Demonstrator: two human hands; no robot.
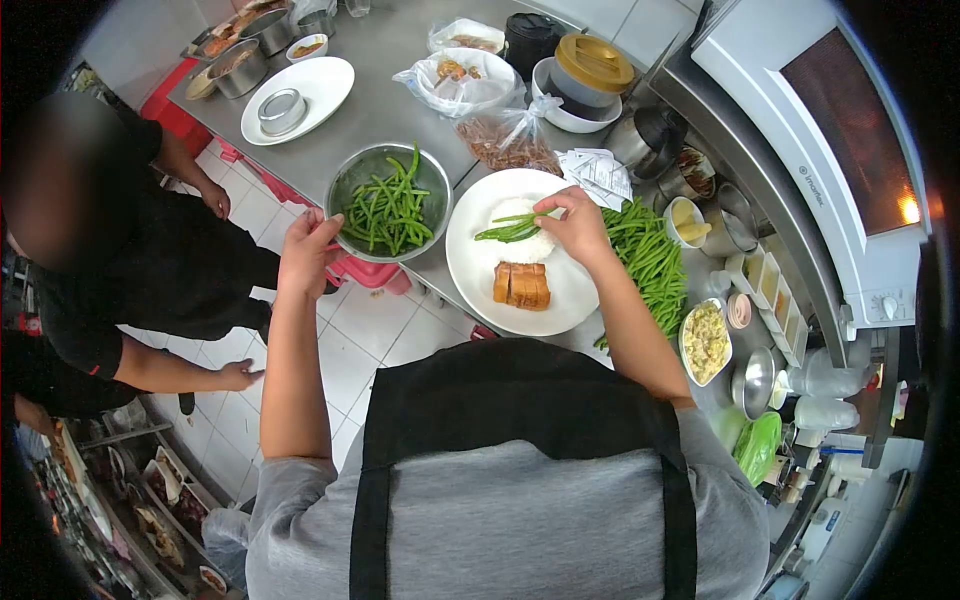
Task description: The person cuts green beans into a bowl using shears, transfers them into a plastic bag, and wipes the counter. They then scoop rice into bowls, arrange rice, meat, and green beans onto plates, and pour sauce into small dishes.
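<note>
My left hand (312,243) is closed on the near left rim of a metal bowl (441,185), tilted a little toward me. Cut green beans (385,212) lie inside it. Between the fingertips of my right hand (577,222) is a small bunch of green beans (510,230), held over a large white plate (470,290). On that plate sit a mound of white rice (512,212), partly covered by the beans, and a sliced block of browned meat (522,286). Longer green beans (645,265) are heaped on the counter just right of the plate.
Another white plate (333,88) carries a metal ring mould (283,111). Plastic bags (508,138) and stacked bowls (590,75) stand at the back. A microwave (800,130) rises at right, near a dish of yellowish chopped food (706,342). People in black (160,240) stand at left.
</note>
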